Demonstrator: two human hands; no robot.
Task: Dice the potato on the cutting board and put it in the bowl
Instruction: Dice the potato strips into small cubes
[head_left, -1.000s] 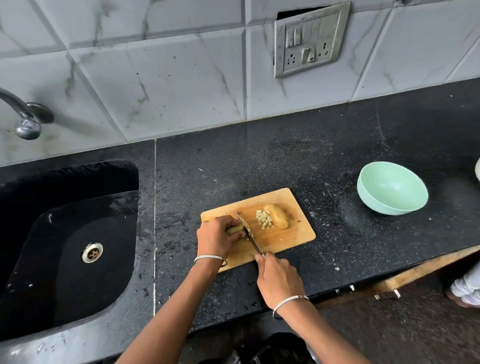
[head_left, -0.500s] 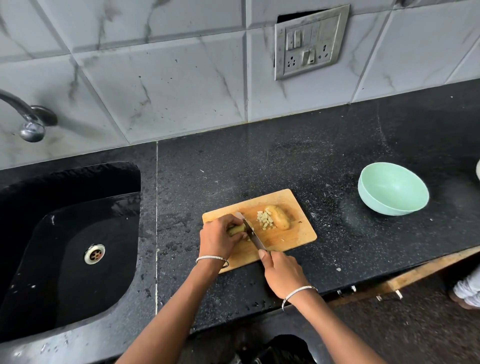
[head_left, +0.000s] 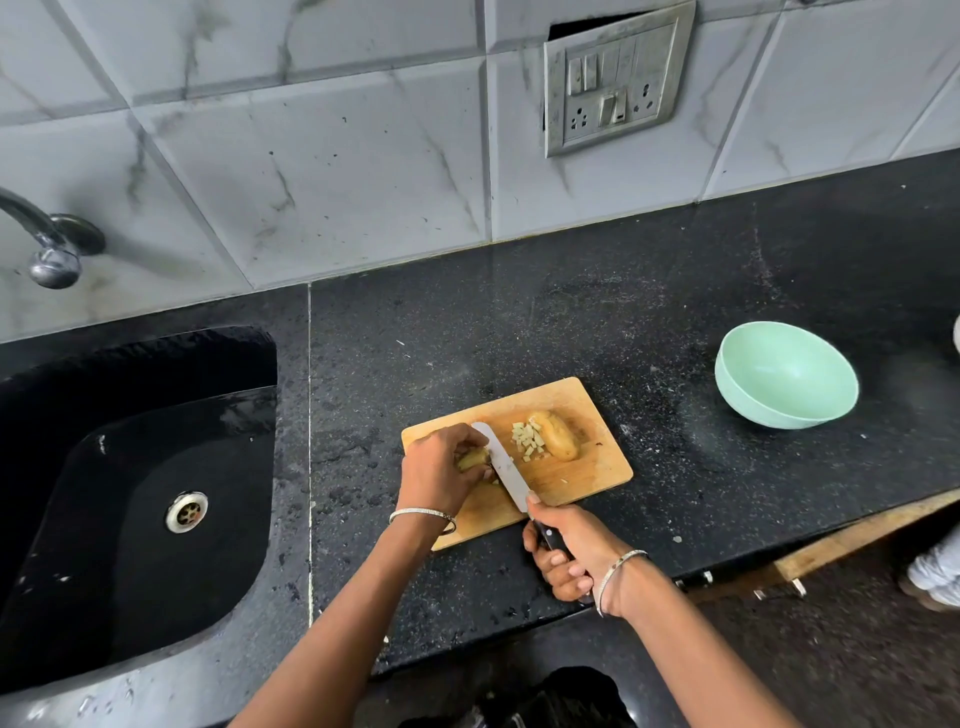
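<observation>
A wooden cutting board (head_left: 582, 480) lies on the black counter. My left hand (head_left: 439, 470) grips a potato piece (head_left: 471, 458) at the board's left part. My right hand (head_left: 571, 551) holds a knife (head_left: 501, 465) by its dark handle; the blade lies across the board right beside the held piece. Further right on the board sit several small potato dice (head_left: 529, 441) and a larger potato half (head_left: 555, 435). A mint green bowl (head_left: 785, 375), nothing in it, stands on the counter to the right of the board.
A black sink (head_left: 130, 499) with a steel drain takes up the left, a tap (head_left: 41, 239) above it. Behind is a tiled wall with a switch plate (head_left: 615, 78). The counter's front edge (head_left: 727, 566) runs just below my right hand. Someone's foot (head_left: 935, 571) shows at far right.
My right hand has drawn back toward the counter edge and the knife blade has tilted so its flat side shows. My left hand stays on the potato piece.
</observation>
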